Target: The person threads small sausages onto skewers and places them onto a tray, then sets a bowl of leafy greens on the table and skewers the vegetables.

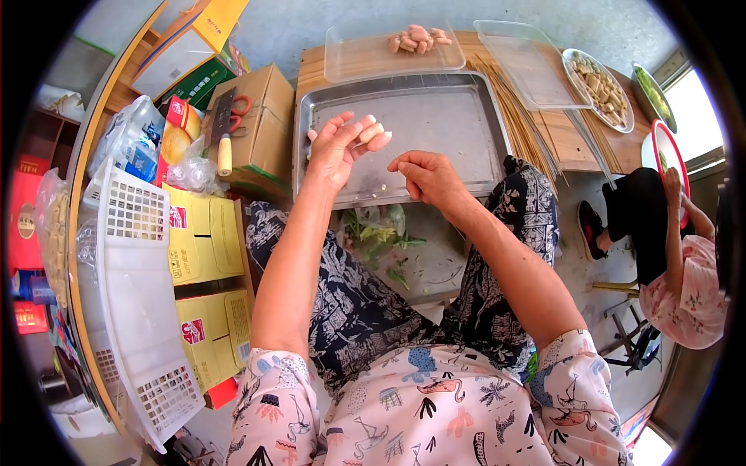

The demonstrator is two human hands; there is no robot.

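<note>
While the tray [435,109] rests on the table [312,65] near a carton [268,116], left hand [336,155] grasps pieces [373,136]; right hand [429,180] pinches, contents unclear.

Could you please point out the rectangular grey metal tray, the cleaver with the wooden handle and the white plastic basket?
Rectangular grey metal tray [454,116]: head view, bare inner floor.
Wooden-handled cleaver [224,155]: head view, pale handle.
White plastic basket [128,283]: head view, solid wall.
</note>
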